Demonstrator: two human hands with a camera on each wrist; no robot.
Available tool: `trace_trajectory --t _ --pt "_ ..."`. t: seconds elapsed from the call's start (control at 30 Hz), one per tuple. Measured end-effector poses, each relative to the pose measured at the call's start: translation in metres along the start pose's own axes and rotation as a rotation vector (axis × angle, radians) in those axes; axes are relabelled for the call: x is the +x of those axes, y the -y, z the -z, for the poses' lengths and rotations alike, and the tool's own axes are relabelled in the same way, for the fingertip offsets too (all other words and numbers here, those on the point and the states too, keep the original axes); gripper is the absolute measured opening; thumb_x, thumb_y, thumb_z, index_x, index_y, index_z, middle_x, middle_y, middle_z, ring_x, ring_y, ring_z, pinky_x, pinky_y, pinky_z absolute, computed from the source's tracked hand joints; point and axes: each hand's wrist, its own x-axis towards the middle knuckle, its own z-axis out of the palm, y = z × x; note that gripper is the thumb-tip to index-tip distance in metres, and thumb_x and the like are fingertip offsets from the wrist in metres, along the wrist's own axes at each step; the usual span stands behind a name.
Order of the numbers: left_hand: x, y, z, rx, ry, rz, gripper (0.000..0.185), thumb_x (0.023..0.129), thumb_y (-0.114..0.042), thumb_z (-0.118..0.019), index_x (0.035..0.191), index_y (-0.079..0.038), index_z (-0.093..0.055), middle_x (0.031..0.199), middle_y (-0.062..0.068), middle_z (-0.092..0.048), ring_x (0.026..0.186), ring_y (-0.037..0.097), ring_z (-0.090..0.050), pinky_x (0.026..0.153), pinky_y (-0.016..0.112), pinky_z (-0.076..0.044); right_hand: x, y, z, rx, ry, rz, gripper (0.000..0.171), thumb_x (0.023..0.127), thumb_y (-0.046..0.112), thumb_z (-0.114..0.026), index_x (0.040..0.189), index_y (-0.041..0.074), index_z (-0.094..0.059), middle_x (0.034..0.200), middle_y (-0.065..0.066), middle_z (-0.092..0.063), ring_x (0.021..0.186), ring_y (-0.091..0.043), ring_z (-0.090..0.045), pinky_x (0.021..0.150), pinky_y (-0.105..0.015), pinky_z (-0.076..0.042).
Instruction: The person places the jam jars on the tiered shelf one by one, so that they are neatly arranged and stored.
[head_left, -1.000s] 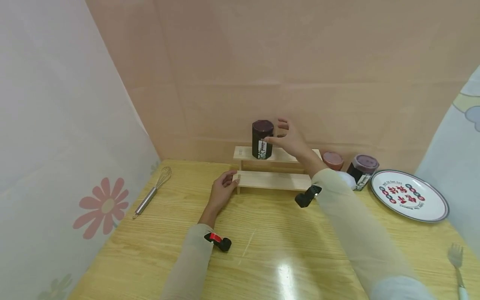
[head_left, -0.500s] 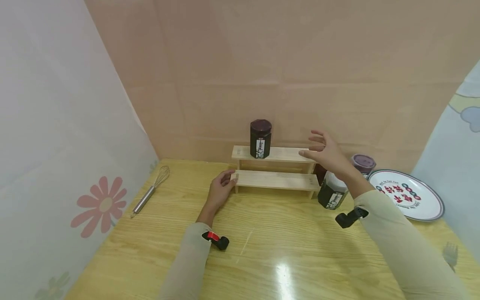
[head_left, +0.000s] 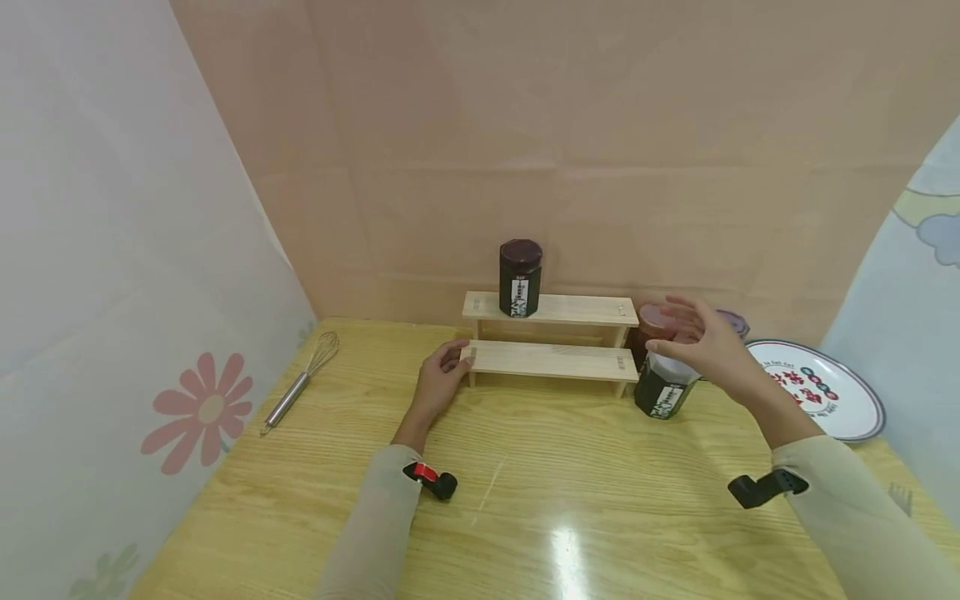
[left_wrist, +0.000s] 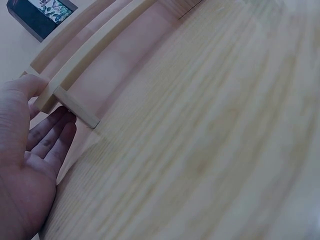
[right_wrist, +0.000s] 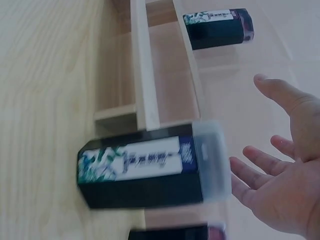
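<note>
One dark-lidded jar (head_left: 519, 279) atop one two-tier rack (head_left: 551, 358), three jars (head_left: 663, 396) right of it (one white-lidded). Left hand (head_left: 438, 379) pinches rack's lower left end; right hand (head_left: 716, 350), fingers apart, near white lid (head_left: 672, 369).

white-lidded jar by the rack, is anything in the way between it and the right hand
Nothing visible stands between the right hand and the white-lidded jar: the hand is close to its lid, and the brown-lidded jar stands behind it.
</note>
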Motion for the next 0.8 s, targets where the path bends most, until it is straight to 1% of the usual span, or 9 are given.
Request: trace_trajectory --t 0.2,0.4,0.5,0.57,0.6,0.63,0.7,0.73,0.8 --pt "-0.002 0.000 0.001 0.004 0.008 -0.006 0.040 0.103 -0.016 -0.065 0.141 -0.005 -0.060 0.142 0.018 -0.060 0.131 0.032 -0.058 0.112 0.048 -0.049 -0.014 -0.017 0.006 -0.021 -0.016 0.007 0.086 0.098 0.027 -0.073 0.165 0.010 -0.020 0.161 -0.026 -0.036 0.143 -0.050 -0.040 0.084 -0.004 -0.045" --pt "-0.001 0.001 0.001 0.001 0.016 0.001 0.041 0.103 -0.016 -0.065 0.143 -0.005 -0.059 0.144 0.019 -0.058 0.133 0.034 -0.057 0.113 0.050 -0.048 -0.022 -0.038 0.004 -0.019 -0.023 0.009 0.086 0.099 0.024 -0.073 0.162 0.000 -0.021 0.158 -0.032 -0.037 0.140 -0.056 -0.040 0.083 -0.004 -0.048" --pt "-0.002 0.000 0.000 0.003 0.002 -0.005 0.041 0.103 -0.015 -0.065 0.142 -0.004 -0.060 0.144 0.019 -0.059 0.132 0.034 -0.057 0.113 0.050 -0.048 -0.025 -0.047 0.000 -0.013 -0.013 -0.007 0.087 0.097 0.025 -0.075 0.161 0.000 -0.021 0.158 -0.032 -0.037 0.139 -0.054 -0.043 0.081 -0.006 -0.049" --pt "-0.001 0.002 -0.001 0.004 -0.005 -0.003 0.040 0.103 -0.014 -0.065 0.141 -0.003 -0.060 0.144 0.019 -0.059 0.131 0.034 -0.057 0.113 0.050 -0.048 -0.026 -0.054 -0.004 -0.027 -0.015 -0.018 0.088 0.096 0.027 -0.076 0.161 0.003 -0.023 0.156 -0.030 -0.040 0.131 -0.036 -0.056 0.080 -0.008 -0.050" --pt "0.001 0.006 -0.001 0.007 -0.009 -0.002 0.040 0.103 -0.014 -0.065 0.141 -0.003 -0.060 0.144 0.019 -0.059 0.131 0.034 -0.057 0.113 0.050 -0.048 -0.027 -0.057 -0.005 -0.028 -0.012 -0.018 0.088 0.095 0.027 -0.077 0.161 0.003 -0.023 0.154 -0.029 -0.041 0.128 -0.023 -0.059 0.080 -0.008 -0.050" --pt "0.003 0.010 -0.002 0.011 -0.014 -0.002 0.041 0.103 -0.015 -0.065 0.142 -0.004 -0.060 0.144 0.019 -0.059 0.131 0.034 -0.057 0.114 0.050 -0.047 -0.027 -0.060 -0.007 -0.028 -0.012 -0.018 0.089 0.095 0.027 -0.078 0.161 0.004 -0.023 0.152 -0.028 -0.042 0.123 -0.010 -0.058 0.081 -0.009 -0.049" --pt "0.008 0.019 -0.002 0.016 -0.017 0.002 0.041 0.103 -0.016 -0.065 0.142 -0.005 -0.060 0.143 0.019 -0.059 0.131 0.034 -0.057 0.114 0.051 -0.047 -0.028 -0.066 -0.011 -0.028 -0.021 -0.008 0.089 0.094 0.025 -0.079 0.161 0.003 -0.024 0.148 -0.028 -0.045 0.113 0.010 -0.051 0.081 -0.008 -0.049" --pt "0.010 0.024 -0.002 0.019 -0.019 0.001 0.041 0.103 -0.016 -0.065 0.142 -0.005 -0.060 0.143 0.019 -0.059 0.131 0.034 -0.057 0.114 0.051 -0.047 -0.028 -0.068 -0.013 -0.025 -0.029 -0.001 0.089 0.094 0.024 -0.079 0.160 0.002 -0.024 0.146 -0.027 -0.045 0.109 0.017 -0.046 0.081 -0.007 -0.048" --pt "0.013 0.031 -0.003 0.020 -0.026 -0.006 0.041 0.103 -0.018 -0.066 0.142 -0.008 -0.060 0.142 0.018 -0.059 0.130 0.033 -0.058 0.113 0.050 -0.047 -0.028 -0.071 -0.016 0.000 -0.034 0.007 0.090 0.093 0.021 -0.079 0.160 0.000 -0.022 0.145 -0.028 -0.044 0.108 0.019 -0.045 0.082 -0.005 -0.047"
